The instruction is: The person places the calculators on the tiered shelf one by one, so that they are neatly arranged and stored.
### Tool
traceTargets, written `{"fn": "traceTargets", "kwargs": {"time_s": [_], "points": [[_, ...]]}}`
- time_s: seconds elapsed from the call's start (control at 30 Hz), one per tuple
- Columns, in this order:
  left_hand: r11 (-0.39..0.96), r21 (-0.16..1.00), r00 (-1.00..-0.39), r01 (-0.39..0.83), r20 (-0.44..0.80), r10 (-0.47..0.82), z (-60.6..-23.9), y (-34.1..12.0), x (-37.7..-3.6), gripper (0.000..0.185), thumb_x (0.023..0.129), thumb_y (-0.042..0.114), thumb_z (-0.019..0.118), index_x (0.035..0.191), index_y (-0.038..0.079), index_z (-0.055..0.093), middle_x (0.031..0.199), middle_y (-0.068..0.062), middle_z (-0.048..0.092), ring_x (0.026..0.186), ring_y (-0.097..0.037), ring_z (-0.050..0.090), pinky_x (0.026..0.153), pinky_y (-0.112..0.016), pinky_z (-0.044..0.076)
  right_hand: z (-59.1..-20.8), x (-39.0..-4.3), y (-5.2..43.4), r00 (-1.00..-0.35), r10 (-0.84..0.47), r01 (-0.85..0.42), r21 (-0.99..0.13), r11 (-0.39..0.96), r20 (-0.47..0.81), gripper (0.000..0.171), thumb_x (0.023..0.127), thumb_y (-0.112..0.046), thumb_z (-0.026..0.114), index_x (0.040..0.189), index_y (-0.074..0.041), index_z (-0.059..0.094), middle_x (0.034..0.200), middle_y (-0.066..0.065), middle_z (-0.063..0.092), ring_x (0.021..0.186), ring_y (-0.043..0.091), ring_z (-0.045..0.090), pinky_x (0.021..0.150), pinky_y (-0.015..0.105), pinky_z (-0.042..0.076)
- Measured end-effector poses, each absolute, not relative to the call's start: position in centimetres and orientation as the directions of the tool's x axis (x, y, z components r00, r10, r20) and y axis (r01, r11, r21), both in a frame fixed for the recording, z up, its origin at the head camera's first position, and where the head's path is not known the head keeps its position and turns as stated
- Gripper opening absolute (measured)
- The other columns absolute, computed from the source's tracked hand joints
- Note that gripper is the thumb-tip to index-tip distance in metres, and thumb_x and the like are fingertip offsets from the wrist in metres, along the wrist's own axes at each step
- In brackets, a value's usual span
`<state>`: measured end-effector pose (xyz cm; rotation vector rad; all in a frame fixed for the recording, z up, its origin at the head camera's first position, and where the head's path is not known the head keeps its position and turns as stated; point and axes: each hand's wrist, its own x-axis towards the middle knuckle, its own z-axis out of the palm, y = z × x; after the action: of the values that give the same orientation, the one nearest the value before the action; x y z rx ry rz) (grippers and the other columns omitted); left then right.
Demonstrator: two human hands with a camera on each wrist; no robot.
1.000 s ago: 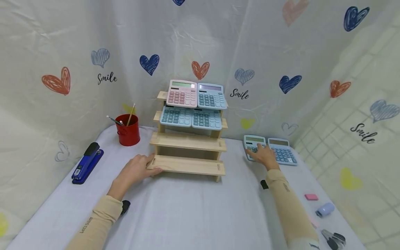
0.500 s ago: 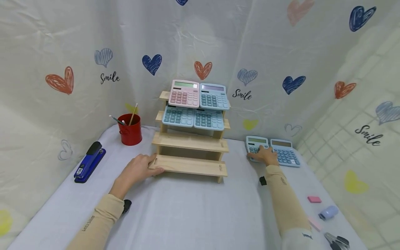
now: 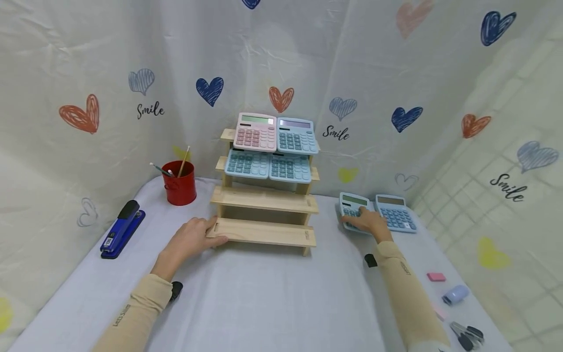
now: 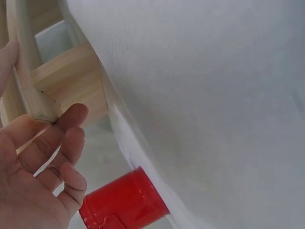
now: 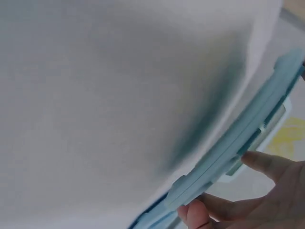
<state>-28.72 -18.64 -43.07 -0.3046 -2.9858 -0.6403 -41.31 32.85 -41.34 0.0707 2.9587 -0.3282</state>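
Note:
My left hand (image 3: 189, 242) pinches the left end of the lowest board (image 3: 264, 232) of a four-tier wooden rack, thumb along its front. Close up, the left wrist view has fingers (image 4: 74, 143) curled at the board's corner. To the right, my right hand (image 3: 370, 224) holds a light blue calculator (image 3: 354, 199) by its sides, covering part of its keys. Seen edge-on in the right wrist view, that calculator (image 5: 228, 138) is tilted above a shadow on the cloth. A second blue calculator (image 3: 397, 215) lies just right of it.
On the rack's upper tiers sit a pink calculator (image 3: 256, 132) and several blue ones (image 3: 296, 134). A red pencil bucket (image 3: 180, 188) and blue stapler (image 3: 122, 230) stand left. Near the right edge lie a pink eraser (image 3: 436, 277), a lavender bottle-like item (image 3: 455, 295) and grey-black clips (image 3: 467, 336).
My right hand has shifted the held calculator slightly left and turned it, widening the gap to its neighbour. The left hand stays at the rack. The head view swayed slightly.

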Motion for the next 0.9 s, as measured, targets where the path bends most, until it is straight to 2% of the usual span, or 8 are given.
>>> {"fn": "traceTargets", "kwargs": {"time_s": [0.17, 0.33, 0.6, 0.8, 0.9], "points": [[0.892, 0.400, -0.977, 0.210, 0.112, 0.180, -43.0, -18.7, -28.7, 0.086, 0.084, 0.056, 0.074, 0.146, 0.001, 0.050, 0.083, -0.009, 0.061, 0.077, -0.020, 0.049, 0.063, -0.029, 0.036, -40.1, -39.7, 32.2, -0.995, 0.000, 0.030, -0.283, 0.959, -0.104, 0.113, 0.086, -0.081, 0.045, 0.159, 0.000, 0.017, 0.154, 0.041, 0.029, 0.136, 0.061, 0.036, 0.109, 0.071, 0.032], [0.890, 0.404, -0.977, 0.210, 0.114, 0.179, -42.8, -18.6, -28.7, 0.085, 0.085, 0.054, 0.074, 0.146, 0.000, 0.050, 0.077, -0.006, 0.055, 0.076, -0.020, 0.048, 0.062, -0.029, 0.034, -38.2, -37.2, 31.0, -0.998, -0.055, -0.043, -0.322, 0.946, -0.028, 0.109, 0.087, -0.079, 0.047, 0.159, -0.003, 0.021, 0.148, 0.042, 0.037, 0.126, 0.056, 0.048, 0.100, 0.066, 0.042], [0.891, 0.407, -0.980, 0.200, 0.089, 0.180, -42.9, -18.6, -28.4, 0.085, 0.086, 0.054, 0.073, 0.147, 0.000, 0.049, 0.081, -0.008, 0.057, 0.079, -0.021, 0.049, 0.064, -0.030, 0.035, -34.9, -32.5, 27.2, -0.990, -0.121, -0.138, -0.293, 0.946, 0.076, 0.101, 0.086, -0.077, 0.051, 0.159, -0.011, 0.027, 0.148, 0.037, 0.041, 0.130, 0.054, 0.048, 0.098, 0.068, 0.042], [0.892, 0.407, -0.981, 0.196, 0.086, 0.176, -42.8, -18.6, -28.4, 0.085, 0.086, 0.054, 0.073, 0.147, 0.001, 0.048, 0.082, -0.009, 0.057, 0.080, -0.022, 0.049, 0.063, -0.030, 0.036, -33.7, -29.4, 23.9, -0.959, -0.237, -0.271, -0.263, 0.926, 0.155, 0.091, 0.087, -0.067, 0.059, 0.155, -0.012, 0.038, 0.138, 0.032, 0.051, 0.112, 0.041, 0.055, 0.085, 0.051, 0.047], [0.896, 0.399, -0.980, 0.198, 0.090, 0.177, -42.8, -18.6, -28.5, 0.085, 0.085, 0.055, 0.073, 0.147, 0.002, 0.049, 0.086, -0.010, 0.059, 0.081, -0.022, 0.049, 0.064, -0.030, 0.036, -33.8, -28.5, 22.4, -0.936, -0.302, -0.339, -0.239, 0.910, 0.180, 0.087, 0.085, -0.064, 0.062, 0.152, -0.011, 0.043, 0.133, 0.030, 0.055, 0.113, 0.039, 0.055, 0.085, 0.049, 0.047]]}}
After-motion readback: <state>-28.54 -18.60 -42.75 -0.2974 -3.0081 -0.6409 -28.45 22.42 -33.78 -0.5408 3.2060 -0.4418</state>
